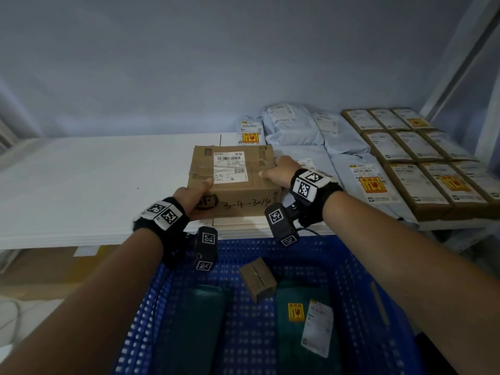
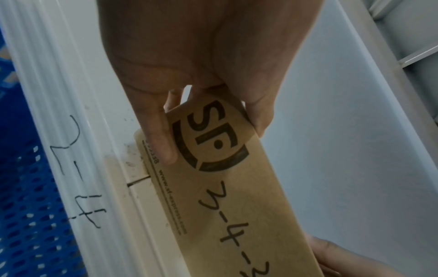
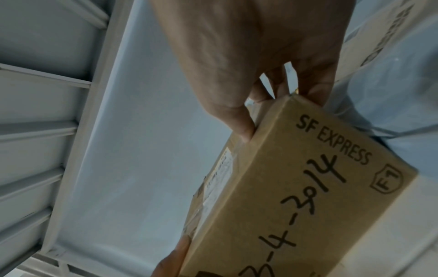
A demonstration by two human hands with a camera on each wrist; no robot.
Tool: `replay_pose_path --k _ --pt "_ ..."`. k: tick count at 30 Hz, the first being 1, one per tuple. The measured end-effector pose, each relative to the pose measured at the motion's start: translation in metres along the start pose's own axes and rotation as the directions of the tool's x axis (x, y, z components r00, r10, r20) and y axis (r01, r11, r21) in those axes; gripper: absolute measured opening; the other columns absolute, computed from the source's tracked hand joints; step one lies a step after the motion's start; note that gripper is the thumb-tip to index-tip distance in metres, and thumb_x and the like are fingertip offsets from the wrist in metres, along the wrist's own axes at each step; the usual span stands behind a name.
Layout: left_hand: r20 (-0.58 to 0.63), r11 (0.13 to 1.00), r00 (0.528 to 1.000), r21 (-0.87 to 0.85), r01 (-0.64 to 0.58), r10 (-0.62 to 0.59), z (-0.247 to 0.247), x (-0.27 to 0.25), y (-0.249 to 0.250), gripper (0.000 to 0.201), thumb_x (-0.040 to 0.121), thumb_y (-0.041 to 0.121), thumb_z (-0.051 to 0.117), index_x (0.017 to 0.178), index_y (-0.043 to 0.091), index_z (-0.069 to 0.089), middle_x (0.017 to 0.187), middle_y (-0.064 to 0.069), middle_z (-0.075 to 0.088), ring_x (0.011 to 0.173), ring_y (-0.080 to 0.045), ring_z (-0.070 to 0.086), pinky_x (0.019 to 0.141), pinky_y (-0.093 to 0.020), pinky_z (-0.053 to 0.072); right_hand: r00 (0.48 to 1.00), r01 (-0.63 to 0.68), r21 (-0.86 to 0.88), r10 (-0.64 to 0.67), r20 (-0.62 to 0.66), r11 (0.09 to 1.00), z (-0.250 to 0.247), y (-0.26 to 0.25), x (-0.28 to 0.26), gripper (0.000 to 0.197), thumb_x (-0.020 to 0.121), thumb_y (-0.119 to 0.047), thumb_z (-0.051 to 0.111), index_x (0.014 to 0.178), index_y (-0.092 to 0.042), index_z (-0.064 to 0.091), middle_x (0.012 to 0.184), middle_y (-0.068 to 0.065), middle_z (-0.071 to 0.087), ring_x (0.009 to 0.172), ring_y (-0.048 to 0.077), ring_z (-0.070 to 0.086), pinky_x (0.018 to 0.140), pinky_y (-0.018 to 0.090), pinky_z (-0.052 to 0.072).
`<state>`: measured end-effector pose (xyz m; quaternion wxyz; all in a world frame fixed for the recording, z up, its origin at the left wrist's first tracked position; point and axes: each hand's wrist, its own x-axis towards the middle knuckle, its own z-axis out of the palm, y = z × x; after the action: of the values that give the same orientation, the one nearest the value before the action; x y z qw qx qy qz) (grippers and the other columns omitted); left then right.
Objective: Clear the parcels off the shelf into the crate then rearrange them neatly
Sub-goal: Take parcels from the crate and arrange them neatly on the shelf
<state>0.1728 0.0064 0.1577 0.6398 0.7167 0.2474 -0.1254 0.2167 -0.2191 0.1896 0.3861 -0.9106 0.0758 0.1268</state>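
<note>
A brown cardboard box (image 1: pixel 235 180) with a white shipping label and "3-4-3014" handwritten on its front sits at the white shelf's (image 1: pixel 81 180) front edge. My left hand (image 1: pixel 193 197) grips its near left corner, thumb on top, fingers under the front face (image 2: pixel 166 135). My right hand (image 1: pixel 278 171) grips the right end, thumb on top (image 3: pixel 241 123). The box (image 2: pixel 225 196) (image 3: pixel 296 187) fills both wrist views. Below the shelf stands the blue crate (image 1: pixel 359 288), holding a small brown box (image 1: pixel 258 278) and dark green bagged parcels (image 1: pixel 305 320).
On the shelf to the right lie several pale grey mailer bags (image 1: pixel 295 125) and a tidy block of flat brown boxes (image 1: pixel 422 158). The shelf's left half is bare white surface. A metal upright (image 1: pixel 460 63) rises at far right.
</note>
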Motion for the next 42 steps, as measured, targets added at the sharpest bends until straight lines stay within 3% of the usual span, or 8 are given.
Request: replay_pose_path --k 10,15,19,23,26,28,33,42 --pt "0.067 0.999 0.998 -0.038 -0.013 0.015 -0.005 -0.015 -0.003 0.076 0.070 0.056 0.072 0.119 0.001 0.054 0.113 -0.017 0.062 0.095 -0.031 0.067 0.082 -0.045 0.058 0.998 -0.057 -0.053 0.058 0.010 0.997 -0.001 -0.013 -0.006 0.046 0.086 -0.028 0.068 0.125 -0.006 0.055 0.122 0.014 0.062 0.108 0.031 0.060 0.096 0.037 0.049" --pt "0.041 0.995 0.998 -0.096 -0.033 0.037 -0.018 -0.039 -0.015 0.028 0.089 0.016 0.062 0.100 -0.008 0.052 0.113 -0.026 0.059 0.091 -0.030 0.064 0.078 -0.033 0.058 0.999 -0.026 -0.100 0.022 -0.038 0.995 -0.001 -0.013 -0.016 0.055 0.087 -0.033 0.064 0.134 -0.007 0.050 0.136 0.015 0.052 0.122 0.033 0.052 0.102 0.036 0.043" --pt "-0.039 0.998 0.998 0.037 -0.049 0.050 -0.047 -0.058 -0.038 0.005 0.092 -0.001 0.052 0.093 -0.006 0.052 0.098 -0.023 0.058 0.058 -0.021 0.068 0.049 -0.023 0.057 0.994 0.023 -0.104 -0.035 -0.106 0.994 -0.005 -0.020 -0.032 0.060 0.094 -0.043 0.044 0.143 -0.010 0.037 0.144 0.017 0.044 0.125 0.036 0.049 0.106 0.045 0.041" --pt "-0.022 0.985 0.999 0.171 0.036 -0.032 -0.069 -0.072 -0.071 0.022 0.095 -0.002 0.046 0.073 0.002 0.049 0.081 -0.018 0.056 0.045 -0.016 0.065 0.041 -0.019 0.052 0.968 0.043 0.013 -0.038 -0.249 0.999 -0.008 -0.016 -0.057 0.069 0.094 -0.050 0.041 0.147 -0.010 0.025 0.147 0.018 0.037 0.130 0.033 0.042 0.106 0.039 0.037" --pt "-0.024 0.917 0.994 0.382 0.111 -0.111 -0.073 -0.069 -0.101 0.019 0.093 -0.002 0.046 0.075 0.003 0.049 0.094 -0.020 0.055 0.061 -0.022 0.059 0.045 -0.020 0.052 0.943 0.209 0.088 -0.177 -0.283 0.974 -0.007 0.004 -0.096 0.019 0.091 -0.032 0.050 0.101 -0.019 0.057 0.099 0.000 0.061 0.093 0.019 0.056 0.080 0.028 0.045" --pt "-0.036 0.845 0.991 0.519 0.126 -0.126 -0.068 -0.069 -0.119 0.011 0.092 -0.001 0.047 0.081 0.000 0.050 0.091 -0.018 0.054 0.071 -0.025 0.056 0.047 -0.022 0.048 0.946 0.243 0.105 -0.212 -0.245 0.964 0.001 0.025 -0.114 0.015 0.087 -0.022 0.054 0.075 -0.019 0.062 0.075 -0.003 0.064 0.078 0.020 0.062 0.075 0.033 0.054" --pt "-0.010 0.622 0.981 0.772 0.131 -0.195 -0.053 -0.059 -0.160 0.011 0.091 0.011 0.051 0.083 0.003 0.053 0.083 -0.013 0.057 0.084 -0.030 0.057 0.069 -0.028 0.046 0.982 0.160 0.056 -0.153 -0.115 0.985 0.031 0.081 -0.123 0.017 0.085 -0.019 0.059 0.073 -0.012 0.069 0.075 0.004 0.071 0.076 0.023 0.067 0.080 0.039 0.057" --pt "0.037 0.618 0.905 0.742 0.259 -0.423 -0.038 0.017 -0.245 0.063 0.079 0.029 0.067 0.128 -0.007 0.050 0.125 -0.024 0.057 0.108 -0.039 0.060 0.085 -0.046 0.053 0.989 -0.071 -0.059 0.078 0.128 0.996 0.097 0.147 -0.085 0.025 0.090 -0.021 0.058 0.077 -0.004 0.071 0.085 0.019 0.072 0.083 0.036 0.067 0.077 0.046 0.057"
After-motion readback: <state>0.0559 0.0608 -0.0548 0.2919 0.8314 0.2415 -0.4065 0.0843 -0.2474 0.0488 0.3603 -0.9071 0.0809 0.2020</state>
